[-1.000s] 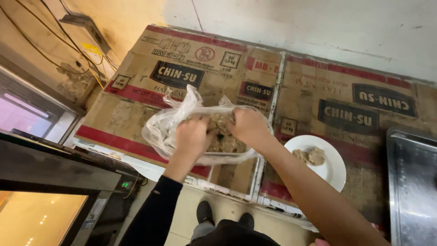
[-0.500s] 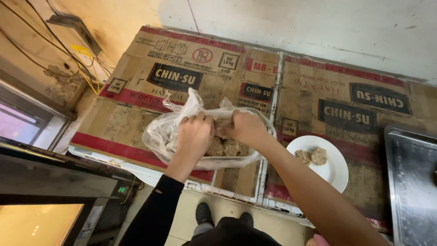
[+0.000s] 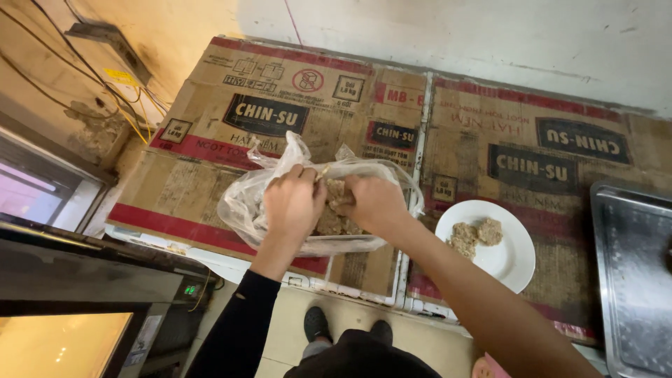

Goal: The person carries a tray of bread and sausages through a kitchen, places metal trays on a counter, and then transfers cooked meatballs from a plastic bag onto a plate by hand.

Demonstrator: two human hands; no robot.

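Observation:
A clear plastic bag (image 3: 245, 203) lies on flattened cardboard and holds brown lumps of a crumbly food (image 3: 334, 222). My left hand (image 3: 292, 204) is inside the bag's mouth, fingers curled over the lumps. My right hand (image 3: 374, 203) sits beside it, fingers closed on a brown lump at the bag's opening. Both hands nearly touch. To the right stands a white plate (image 3: 514, 259) with two of the brown lumps (image 3: 476, 234) on its left side.
Flattened cardboard boxes (image 3: 490, 147) cover the worktop against a pale wall. A metal tray (image 3: 633, 280) lies at the right edge. An oven with a lit window (image 3: 63, 343) stands at lower left, with loose wires (image 3: 126, 105) on the wall above.
Both hands have drawn closer together inside the bag's mouth. The view has shifted slightly; the plate and tray keep their places.

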